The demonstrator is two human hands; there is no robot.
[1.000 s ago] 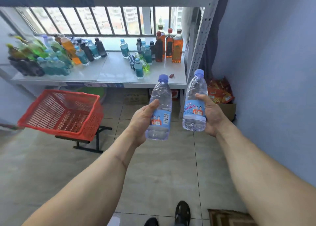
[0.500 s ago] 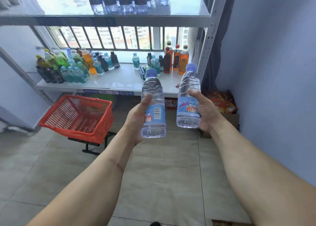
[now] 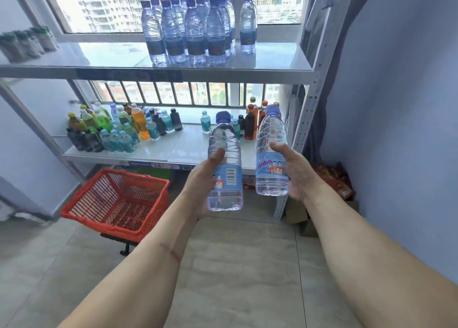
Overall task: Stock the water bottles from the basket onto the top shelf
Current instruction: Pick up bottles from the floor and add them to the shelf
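The left hand [image 3: 198, 186] grasps one upright water bottle [image 3: 225, 164], and the right hand [image 3: 296, 172] grasps a second bottle [image 3: 271, 154] just beside it; both are held in the air below the top shelf [image 3: 272, 64]. A cluster of stocked water bottles [image 3: 190, 27] stands on that shelf. The red basket [image 3: 116, 201] sits low to the left, near the lower shelf [image 3: 173, 151] of mixed drinks.

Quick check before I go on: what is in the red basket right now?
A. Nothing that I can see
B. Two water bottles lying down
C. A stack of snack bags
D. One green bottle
A: the red basket shows only its bare mesh floor, while the left hand and right hand each hold a water bottle.
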